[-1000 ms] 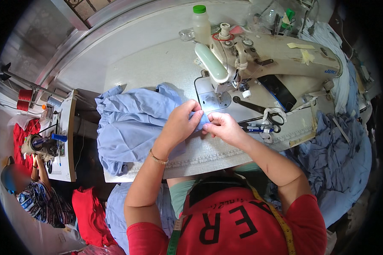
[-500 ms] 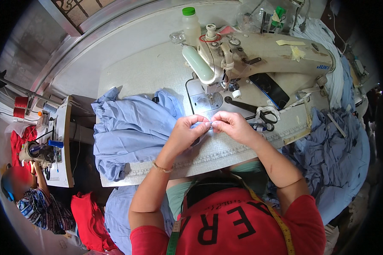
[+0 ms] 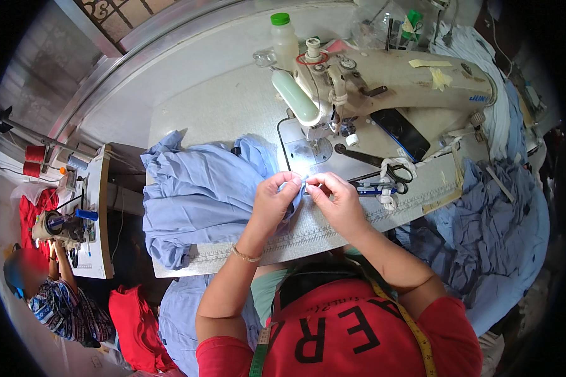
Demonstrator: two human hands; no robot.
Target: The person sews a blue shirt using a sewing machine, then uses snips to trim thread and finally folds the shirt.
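Observation:
Light blue cloth (image 3: 201,191), a gathered garment, spreads over the left part of the sewing table. My left hand (image 3: 275,200) pinches its right edge between thumb and fingers. Close beside it, my right hand (image 3: 334,200) is closed in a pinch on the same bit of cloth, the fingertips of both hands nearly meeting. What exactly lies between the fingertips is too small to make out. Just beyond them are the needle plate and lit needle area of the sewing machine (image 3: 409,78). Black-handled scissors (image 3: 399,171) lie right of my right hand.
A dark phone (image 3: 401,135) rests under the machine arm. Behind the machine head stands a green-capped bottle (image 3: 284,39). More blue cloth (image 3: 484,217) is heaped at the right. Far left, another person (image 3: 60,301) sits at a second machine (image 3: 53,225).
My right hand has drawn slightly left and down, staying in a pinch by my left hand. A small fold of blue cloth now shows between the fingertips. The view has shifted a little.

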